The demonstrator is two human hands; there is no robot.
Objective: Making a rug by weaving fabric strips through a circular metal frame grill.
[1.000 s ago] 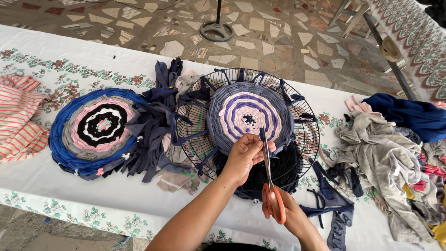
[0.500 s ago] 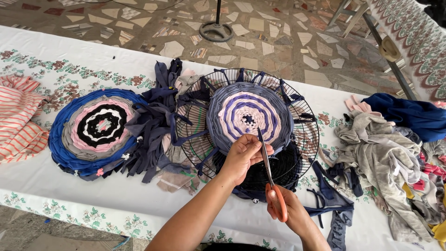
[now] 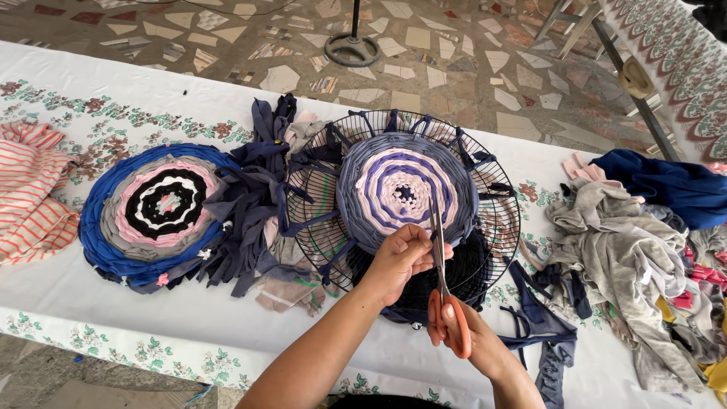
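Note:
A round black wire fan guard lies on the table with a woven fabric disc in grey, purple and pink inside it. My left hand pinches fabric at the disc's near edge. My right hand holds orange-handled scissors, blades pointing away from me and lying right beside my left fingers. I cannot tell what lies between the blades.
A finished round woven mat in blue, grey, pink and black lies left, with dark fabric strips beside it. Striped cloth is at far left. A pile of clothes lies right. The table has a floral cloth.
The scissors have shifted slightly toward my left hand, with the blades now close against my fingers at the disc's edge. Everything else stays as it was.

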